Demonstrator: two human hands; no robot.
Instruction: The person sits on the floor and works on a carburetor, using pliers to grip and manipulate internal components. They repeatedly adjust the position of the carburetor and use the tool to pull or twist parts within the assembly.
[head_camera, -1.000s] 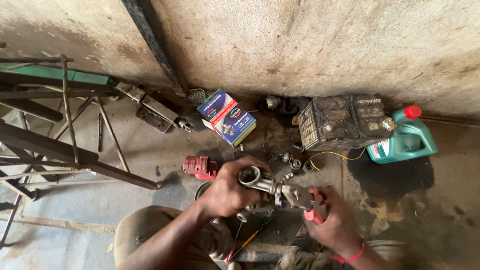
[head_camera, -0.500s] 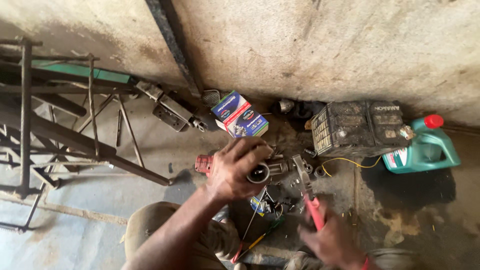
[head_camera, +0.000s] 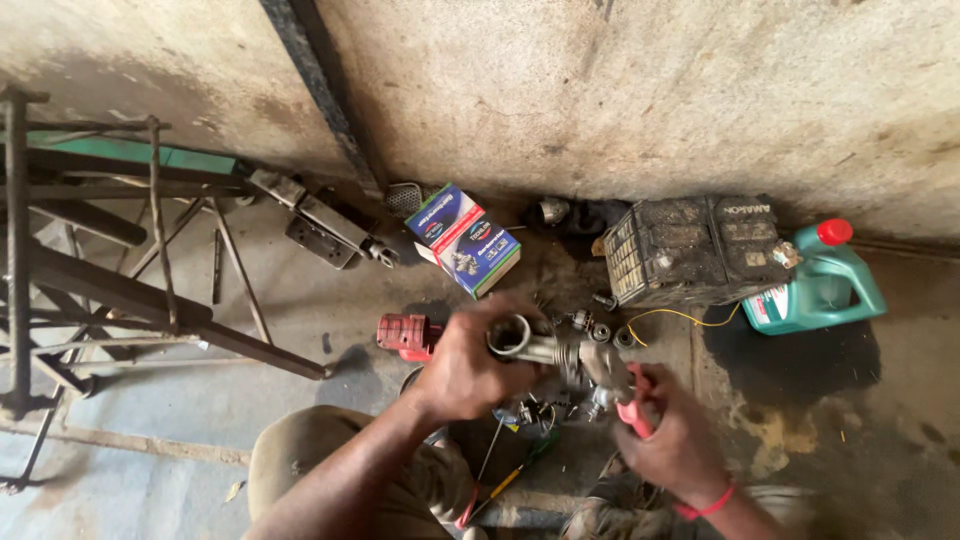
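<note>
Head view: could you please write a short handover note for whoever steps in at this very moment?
Left hand: gripping the metal part by its ring end, held above the floor.
Right hand: holding red-handled pliers, jaws at the part's other end.
Nearby: small loose bearings on the floor, battery and green jug by the wall, blue box, red piece.
Done: part lifted, pliers applied.
Left: cannot tell whether anything has come off the part.
</note>
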